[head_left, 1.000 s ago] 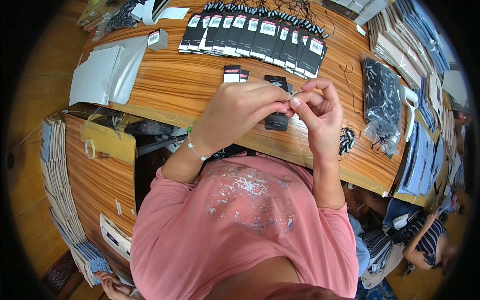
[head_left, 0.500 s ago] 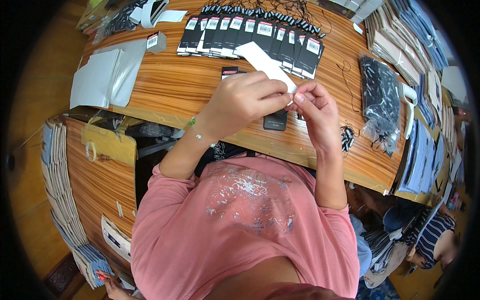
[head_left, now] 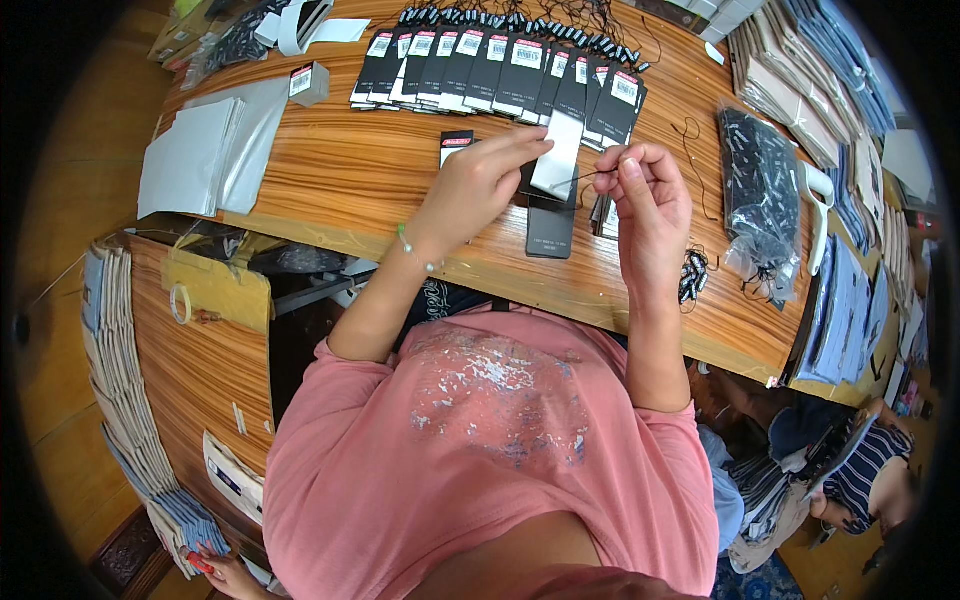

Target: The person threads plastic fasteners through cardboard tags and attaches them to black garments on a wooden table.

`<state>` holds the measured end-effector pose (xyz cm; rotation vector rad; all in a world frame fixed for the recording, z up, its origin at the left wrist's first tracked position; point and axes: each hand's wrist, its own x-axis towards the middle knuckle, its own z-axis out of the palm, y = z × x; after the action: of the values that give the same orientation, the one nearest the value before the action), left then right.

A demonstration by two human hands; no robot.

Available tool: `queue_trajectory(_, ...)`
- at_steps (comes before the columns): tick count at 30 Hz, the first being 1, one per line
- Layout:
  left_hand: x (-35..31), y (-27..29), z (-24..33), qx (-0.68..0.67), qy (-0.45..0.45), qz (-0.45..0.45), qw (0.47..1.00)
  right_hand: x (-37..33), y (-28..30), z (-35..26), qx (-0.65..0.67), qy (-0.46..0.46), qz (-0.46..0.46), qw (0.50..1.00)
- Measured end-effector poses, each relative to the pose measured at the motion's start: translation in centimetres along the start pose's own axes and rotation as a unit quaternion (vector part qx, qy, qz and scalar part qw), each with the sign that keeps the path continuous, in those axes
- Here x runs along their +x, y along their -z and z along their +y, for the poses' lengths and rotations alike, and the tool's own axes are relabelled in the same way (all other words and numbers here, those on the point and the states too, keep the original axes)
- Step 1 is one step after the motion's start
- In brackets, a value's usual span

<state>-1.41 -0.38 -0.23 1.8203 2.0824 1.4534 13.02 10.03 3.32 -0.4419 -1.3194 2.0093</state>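
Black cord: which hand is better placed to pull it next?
Right hand, likely: it appears to pinch the cord, while the left hand is at the white tag's left edge.

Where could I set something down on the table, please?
The widest bare wood lies between the pale sheets and the left hand. A smaller patch lies between the plastic bag and the front edge. It's crowded along the black tag row and around the right hand.

Around your two hands: one white-handled tool, one small box, one tape ring and perhaps eleven overlapping black tags in a row.
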Motion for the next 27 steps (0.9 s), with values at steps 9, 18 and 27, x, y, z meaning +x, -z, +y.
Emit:
queue_trajectory(9,-3.9,-0.7,2.7,0.034,0.099,-0.070,0.992,0.0,-1.2,-0.5,0.023,0.028,-0.017,0.999)
queue_trajectory(18,-1.6,-1.7,2.3,-0.013,0.148,0.051,0.988,-0.5,-2.0,-1.7,0.061,0.050,-0.040,0.996)
queue_trajectory(27,-0.3,-1.6,2.3,-0.237,0.141,0.100,0.956,-0.6,-1.7,-2.3,0.076,0.075,-0.039,0.994)
